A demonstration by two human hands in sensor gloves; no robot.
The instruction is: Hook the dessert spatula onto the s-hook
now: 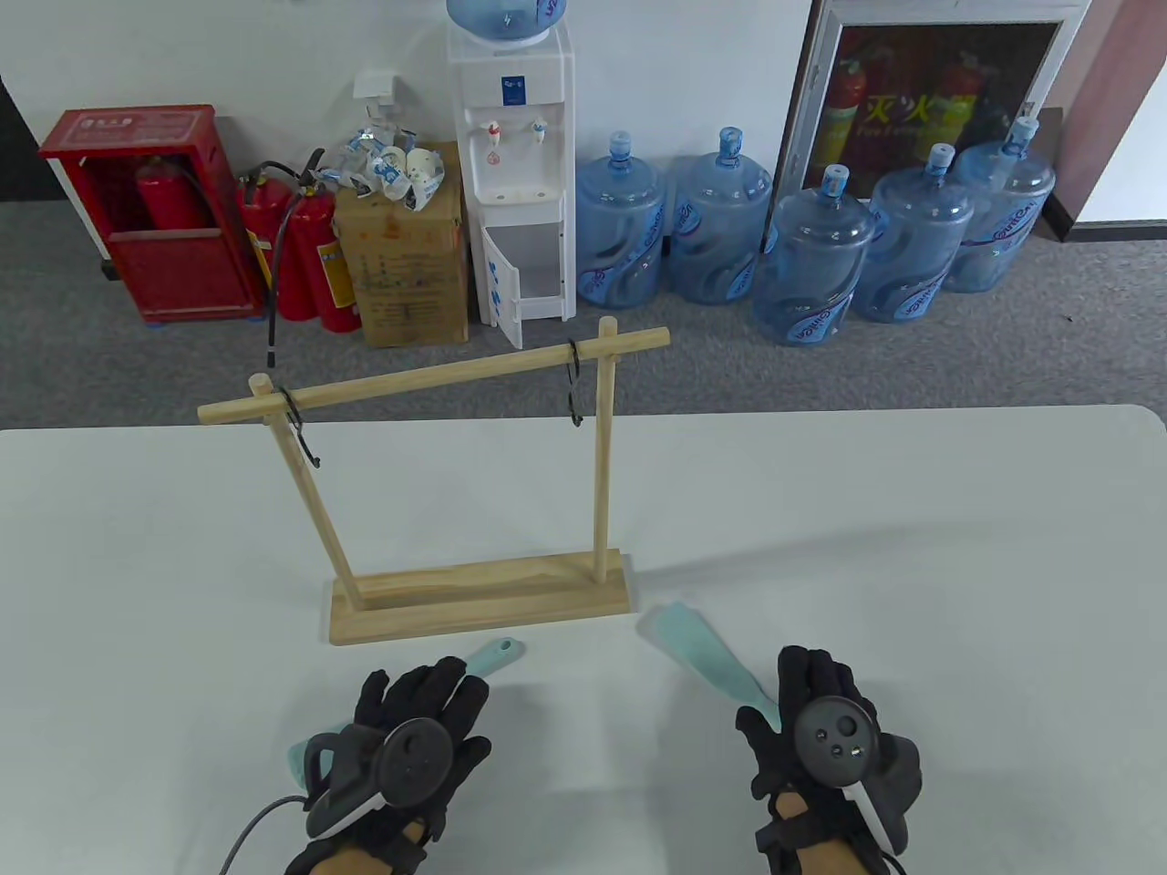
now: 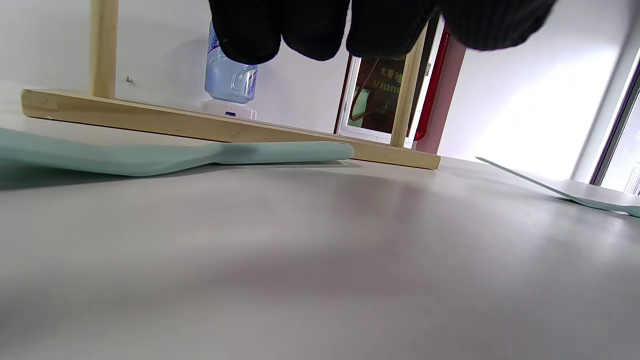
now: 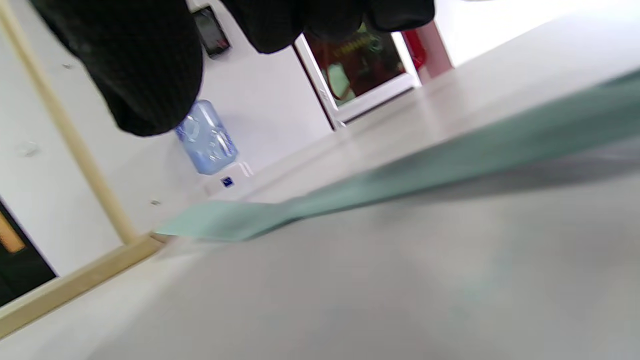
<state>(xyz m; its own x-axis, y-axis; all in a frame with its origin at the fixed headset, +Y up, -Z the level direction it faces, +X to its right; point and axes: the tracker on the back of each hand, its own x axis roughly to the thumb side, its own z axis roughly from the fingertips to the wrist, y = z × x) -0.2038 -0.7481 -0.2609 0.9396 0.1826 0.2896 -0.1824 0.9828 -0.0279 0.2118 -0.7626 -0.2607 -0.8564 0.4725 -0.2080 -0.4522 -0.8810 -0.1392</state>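
Note:
Two mint-green dessert spatulas lie on the white table in front of a wooden rack (image 1: 479, 597). The rack's bar carries a left s-hook (image 1: 301, 433) and a right s-hook (image 1: 574, 392), both black and with nothing on them. My left hand (image 1: 447, 711) hovers over the left spatula (image 1: 497, 654). In the left wrist view this spatula (image 2: 150, 157) lies flat, with a gap below my fingers (image 2: 300, 30). My right hand (image 1: 784, 697) covers the handle of the right spatula (image 1: 702, 652). That spatula (image 3: 400, 180) looks blurred in the right wrist view, and any grip is hidden.
The rack base (image 2: 200, 125) stands just beyond both spatulas. Its right post (image 1: 602, 456) rises near the right s-hook. Past the table's far edge are water bottles (image 1: 807, 260), a dispenser and fire extinguishers on the floor.

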